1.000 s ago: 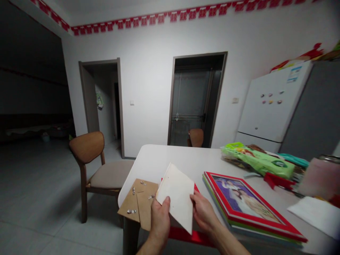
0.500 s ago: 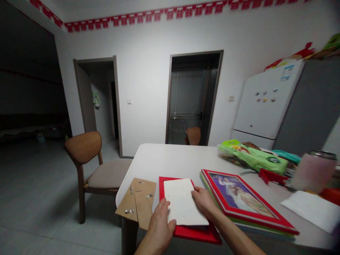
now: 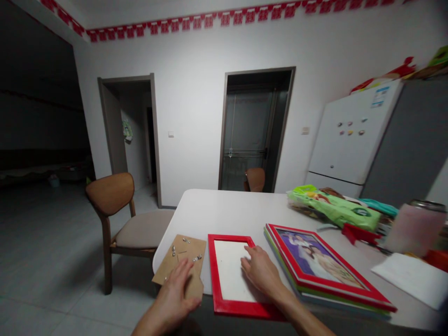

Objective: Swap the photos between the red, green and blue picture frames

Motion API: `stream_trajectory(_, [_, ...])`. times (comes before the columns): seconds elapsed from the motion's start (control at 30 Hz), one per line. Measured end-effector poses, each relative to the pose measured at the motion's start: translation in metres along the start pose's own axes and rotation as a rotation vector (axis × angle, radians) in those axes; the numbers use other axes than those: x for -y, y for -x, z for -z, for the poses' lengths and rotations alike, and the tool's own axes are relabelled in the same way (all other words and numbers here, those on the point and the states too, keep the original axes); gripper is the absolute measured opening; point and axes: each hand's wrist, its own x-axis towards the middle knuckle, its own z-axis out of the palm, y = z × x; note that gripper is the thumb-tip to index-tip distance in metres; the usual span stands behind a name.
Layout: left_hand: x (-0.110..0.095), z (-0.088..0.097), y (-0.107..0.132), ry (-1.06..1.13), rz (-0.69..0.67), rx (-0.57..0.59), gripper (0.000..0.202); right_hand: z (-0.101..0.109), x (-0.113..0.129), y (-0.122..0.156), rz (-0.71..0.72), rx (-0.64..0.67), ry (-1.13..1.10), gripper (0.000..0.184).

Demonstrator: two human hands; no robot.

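Note:
A red picture frame [image 3: 217, 289] lies at the front edge of the table, with a white sheet [image 3: 229, 268] set inside its border. My right hand [image 3: 262, 273] rests over the right side of the sheet, fingers bent and slightly apart, gripping nothing. To the left is a brown backing board [image 3: 175, 261] with several small metal clips on it and a cut-out stand flap. My left hand [image 3: 175, 291] lies over the board's lower right part, its fingers stretched out and thumb apart. Part of the board is hidden beneath that hand.
Right of the red frame, a stack of framed pictures [image 3: 322, 263] has a red-framed photo on top. Behind it lie a green package [image 3: 336, 210], a pink jar [image 3: 415, 228] and white paper [image 3: 413, 280]. A wooden chair [image 3: 112, 196] stands left of the white table [image 3: 224, 210].
The white sheet has gone down into the red frame. My left hand has let go of it and moved left onto the backing board. My right hand has released the sheet's edge.

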Motion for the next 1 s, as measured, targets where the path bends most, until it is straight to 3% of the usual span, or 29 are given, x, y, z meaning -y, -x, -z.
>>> stream_trajectory(0.1, [0.031, 0.015, 0.001, -0.168, 0.111, 0.012, 0.076, -0.002, 0.039, 0.012, 0.188, 0.05, -0.184, 0.037])
stream_trajectory(0.2, [0.049, 0.016, -0.003, -0.271, 0.164, -0.05, 0.067, -0.011, 0.085, 0.026, 0.321, 0.144, -0.23, 0.036])
stream_trajectory(0.3, [0.053, 0.013, -0.006, -0.307, 0.157, -0.104, 0.057, -0.025, 0.115, 0.033, 0.333, 0.154, -0.172, 0.044])
stream_trajectory(0.43, [0.045, 0.013, -0.006, -0.313, 0.133, -0.172, 0.048, -0.037, 0.123, 0.028, 0.263, 0.139, -0.209, 0.053])
stream_trajectory(0.63, [0.021, 0.017, -0.006, -0.294, 0.067, -0.352, 0.041, -0.026, 0.112, 0.021, 0.165, 0.066, -0.408, 0.052])
stream_trajectory(0.77, [-0.003, 0.005, -0.006, -0.216, -0.068, -0.43, 0.044, -0.002, 0.082, 0.024, 0.204, 0.02, -0.491, 0.045])
stream_trajectory(0.83, [-0.02, -0.009, -0.009, -0.156, -0.122, -0.393, 0.045, 0.011, 0.056, 0.026, 0.206, 0.029, -0.479, 0.043])
stream_trajectory(1.0, [-0.061, -0.045, -0.021, -0.012, -0.154, -0.175, 0.042, 0.026, -0.013, 0.031, 0.16, 0.096, -0.343, 0.043])
